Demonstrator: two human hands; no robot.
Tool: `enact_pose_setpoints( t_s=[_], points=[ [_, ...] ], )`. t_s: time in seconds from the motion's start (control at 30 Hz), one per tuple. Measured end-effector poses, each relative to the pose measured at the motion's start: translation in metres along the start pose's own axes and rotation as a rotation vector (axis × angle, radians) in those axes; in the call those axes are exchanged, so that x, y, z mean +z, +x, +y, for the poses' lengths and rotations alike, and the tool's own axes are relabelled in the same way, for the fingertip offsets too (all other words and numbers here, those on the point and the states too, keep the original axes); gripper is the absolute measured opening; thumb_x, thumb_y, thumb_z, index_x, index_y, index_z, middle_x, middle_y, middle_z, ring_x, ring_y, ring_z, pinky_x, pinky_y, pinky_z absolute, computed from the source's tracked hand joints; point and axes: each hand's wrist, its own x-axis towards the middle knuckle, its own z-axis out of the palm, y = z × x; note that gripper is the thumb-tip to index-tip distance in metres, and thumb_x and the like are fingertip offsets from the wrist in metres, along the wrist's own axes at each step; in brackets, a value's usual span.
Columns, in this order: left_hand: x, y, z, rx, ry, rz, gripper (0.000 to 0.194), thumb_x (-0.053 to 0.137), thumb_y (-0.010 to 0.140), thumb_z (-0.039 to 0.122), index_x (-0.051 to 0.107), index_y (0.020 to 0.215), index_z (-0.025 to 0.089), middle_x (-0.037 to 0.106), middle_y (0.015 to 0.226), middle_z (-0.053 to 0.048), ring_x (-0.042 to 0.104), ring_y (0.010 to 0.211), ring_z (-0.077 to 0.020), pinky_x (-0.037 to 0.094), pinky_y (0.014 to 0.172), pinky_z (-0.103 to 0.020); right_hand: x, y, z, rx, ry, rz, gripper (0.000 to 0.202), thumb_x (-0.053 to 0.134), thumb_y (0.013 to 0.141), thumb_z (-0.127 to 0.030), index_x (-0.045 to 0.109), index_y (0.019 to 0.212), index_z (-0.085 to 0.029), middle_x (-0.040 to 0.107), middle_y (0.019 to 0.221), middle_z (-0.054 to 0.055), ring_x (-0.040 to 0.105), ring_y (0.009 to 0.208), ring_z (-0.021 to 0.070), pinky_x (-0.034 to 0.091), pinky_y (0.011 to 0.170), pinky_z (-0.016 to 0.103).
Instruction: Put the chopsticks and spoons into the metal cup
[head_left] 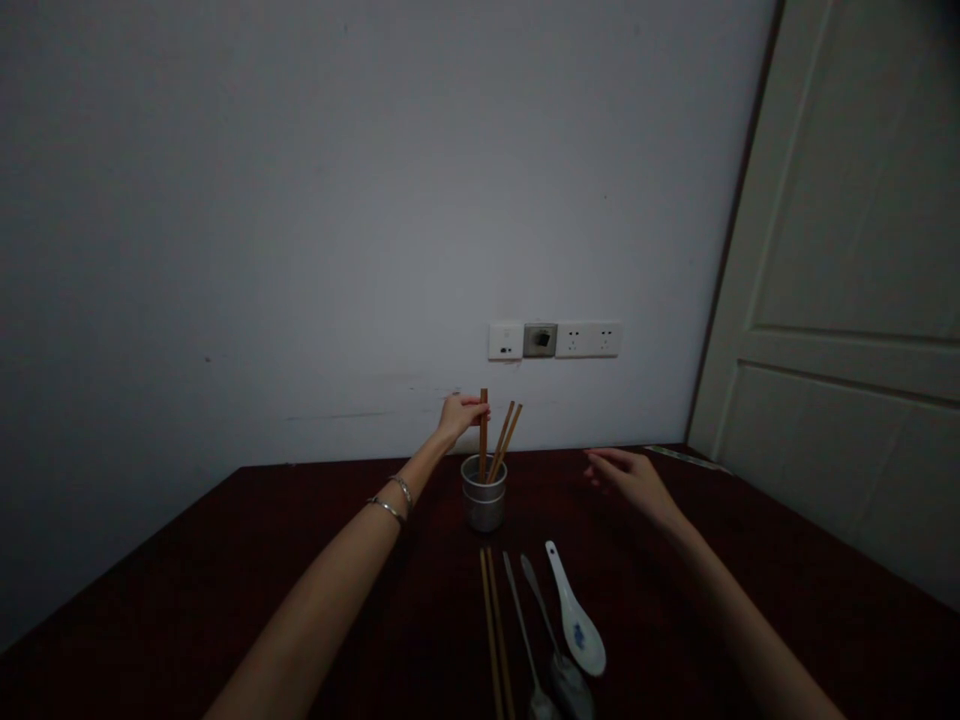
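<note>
My left hand [461, 414] is closed on a pair of brown chopsticks [484, 440], held upright by their upper part. Their lower ends are inside a round metal cup [484, 510]. Two more chopsticks [505, 440] lean to the right in the same cup. To the right of the cup, my right hand [628, 478] hovers over the table with nothing visible in it, its fingers loosely stretched and slightly bent. Nearer to me lie a lighter pair of chopsticks [496, 630], two metal spoons [521, 620] [540, 605] and a white ceramic spoon [574, 615] with a blue mark.
Everything stands on a dark red table [420, 640]. A pale wall [337, 250] rises behind its back edge, with sockets and switches [555, 340] on it. On the right is a panelled door [840, 300]. A thin strip [686, 458] lies at the table's back right.
</note>
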Motion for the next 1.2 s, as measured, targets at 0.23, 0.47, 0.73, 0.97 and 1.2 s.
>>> enact_pose_setpoints(
  t_s=[0.23,0.47,0.73,0.97,1.2],
  points=[
    [0.001,-0.001,-0.012,-0.012,-0.026,-0.010,0.011,0.069,0.061,0.013,0.062,0.068,0.007,0.064,0.059,-0.004,0.062,0.054,-0.0121,0.052,0.058,-0.024,0.001,-0.004,-0.007,0.022,0.007,0.009,0.035,0.062,0.068,-0.041,0.064,0.088,-0.012,0.067,0.066,0.007,0.059,0.055,0.0141,0.043,0.046,0.022],
    [0.001,-0.005,-0.024,-0.017,-0.039,-0.049,0.020,0.070,0.060,0.011,0.061,0.077,0.008,0.064,0.065,-0.004,0.062,0.055,-0.0121,0.051,0.060,-0.026,-0.002,-0.001,-0.001,0.007,0.005,-0.013,0.036,0.060,0.070,-0.041,0.064,0.091,-0.012,0.067,0.068,0.007,0.060,0.056,0.0133,0.044,0.047,0.021],
    [-0.016,-0.026,-0.003,0.171,0.259,0.251,0.037,0.068,0.064,0.026,0.058,0.096,0.011,0.064,0.081,-0.007,0.059,0.071,-0.0136,0.045,0.067,-0.024,-0.006,0.000,-0.003,-0.023,-0.005,-0.010,0.036,0.061,0.069,-0.042,0.064,0.089,-0.012,0.067,0.067,0.007,0.059,0.055,0.0140,0.044,0.047,0.023],
    [-0.018,-0.113,0.024,0.303,0.951,0.313,0.024,0.050,0.075,0.037,0.059,0.065,0.017,0.061,0.066,-0.003,0.056,0.065,-0.0139,0.040,0.064,-0.023,-0.001,-0.007,-0.021,-0.057,-0.026,-0.034,0.036,0.060,0.070,-0.040,0.064,0.090,-0.012,0.068,0.069,0.008,0.060,0.056,0.0142,0.045,0.050,0.023],
    [0.004,-0.187,-0.019,-0.056,1.412,-0.151,0.036,0.048,0.073,0.045,0.066,0.077,0.015,0.067,0.083,-0.014,0.063,0.079,-0.0267,0.045,0.066,-0.032,0.014,-0.029,-0.054,-0.219,-0.176,-0.104,0.031,0.054,0.074,-0.038,0.066,0.087,-0.012,0.068,0.067,0.006,0.059,0.061,0.0154,0.044,0.056,0.024]
  ],
)
